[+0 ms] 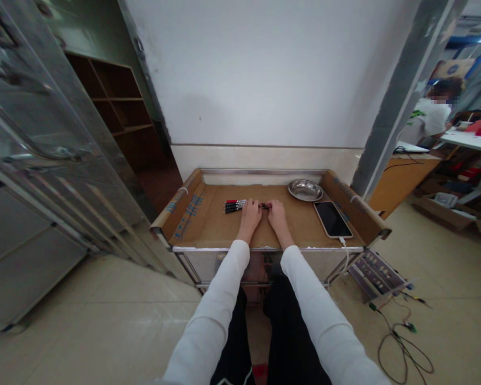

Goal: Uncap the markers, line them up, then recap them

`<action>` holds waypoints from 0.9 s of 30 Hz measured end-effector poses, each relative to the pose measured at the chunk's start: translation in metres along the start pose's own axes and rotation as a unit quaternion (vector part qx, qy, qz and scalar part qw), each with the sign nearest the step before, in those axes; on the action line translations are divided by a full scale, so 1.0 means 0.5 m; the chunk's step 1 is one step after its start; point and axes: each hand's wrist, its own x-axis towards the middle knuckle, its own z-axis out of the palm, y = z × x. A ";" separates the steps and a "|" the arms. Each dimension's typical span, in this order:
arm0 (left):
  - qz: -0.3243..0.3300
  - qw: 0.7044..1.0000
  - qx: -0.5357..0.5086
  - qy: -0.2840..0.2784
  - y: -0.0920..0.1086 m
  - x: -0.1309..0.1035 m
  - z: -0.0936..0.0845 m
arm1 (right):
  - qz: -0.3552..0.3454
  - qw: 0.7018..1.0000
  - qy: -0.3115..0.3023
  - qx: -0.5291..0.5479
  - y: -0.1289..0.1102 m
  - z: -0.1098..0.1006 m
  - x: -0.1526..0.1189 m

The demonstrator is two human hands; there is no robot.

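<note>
Several pens (233, 206), black ones and a red one with silvery parts, lie side by side on the brown cardboard lining (208, 230) of a metal-framed cart. My left hand (251, 215) is closed over the right part of this row, and its fingers hide the middle of the pens. Close beside it, my right hand (278, 215) is closed with its fingertips at the dark ends that show between the two hands. How far each pen reaches under the fingers is hidden.
A shallow round steel dish (305, 190) stands at the cart's back right. In front of it lies a phone (332, 219) with a white cable (345, 251) hanging over the edge. A power strip (379, 275) and looped wires lie on the floor at right. Farther right, a person sits.
</note>
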 end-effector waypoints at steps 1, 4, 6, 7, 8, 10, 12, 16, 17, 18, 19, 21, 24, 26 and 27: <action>-0.007 1.000 0.003 0.003 0.001 -0.001 -0.002 | 0.006 1.000 0.007 -0.003 -0.002 -0.002 0.000; -0.023 1.000 0.013 0.017 0.003 -0.003 -0.007 | 0.019 0.999 0.013 -0.023 -0.011 -0.011 -0.002; -0.026 0.999 0.015 0.024 0.005 -0.004 -0.009 | 0.033 0.998 0.010 -0.052 -0.017 -0.017 -0.004; -0.026 0.999 0.015 0.024 0.005 -0.004 -0.009 | 0.044 0.997 0.008 -0.070 -0.020 -0.019 -0.005; -0.025 0.999 0.015 0.022 0.006 -0.005 -0.009 | 0.056 0.994 0.007 -0.090 -0.022 -0.021 -0.007; -0.022 0.999 0.014 0.019 0.007 -0.005 -0.007 | 0.074 0.990 0.008 -0.122 -0.026 -0.022 -0.010; -0.019 1.000 0.011 0.021 0.007 -0.005 -0.006 | 0.078 0.987 0.012 -0.139 -0.028 -0.021 -0.012; -0.016 0.999 0.019 0.026 0.006 -0.004 -0.003 | 0.069 0.986 0.012 -0.151 -0.031 -0.020 -0.014; -0.015 0.999 0.025 0.024 0.007 -0.005 -0.004 | 0.069 0.986 0.009 -0.153 -0.033 -0.021 -0.014; -0.014 0.999 0.030 0.023 0.007 -0.006 -0.005 | 0.070 0.985 0.005 -0.155 -0.034 -0.022 -0.015; -0.015 0.999 0.035 0.022 0.008 -0.007 -0.007 | 0.071 0.985 0.002 -0.156 -0.035 -0.023 -0.015; -0.027 0.998 0.044 0.029 0.010 -0.010 -0.012 | 0.073 0.986 -0.003 -0.153 -0.036 -0.024 -0.014; -0.089 0.992 0.066 0.063 0.015 -0.017 -0.021 | 0.076 0.986 -0.009 -0.146 -0.036 -0.023 -0.014; -0.151 0.981 0.080 0.096 0.016 -0.021 -0.025 | 0.073 0.987 -0.004 -0.146 -0.034 -0.021 -0.014; -0.180 0.974 0.083 0.112 0.017 -0.022 -0.026 | 0.068 0.987 0.003 -0.148 -0.033 -0.019 -0.015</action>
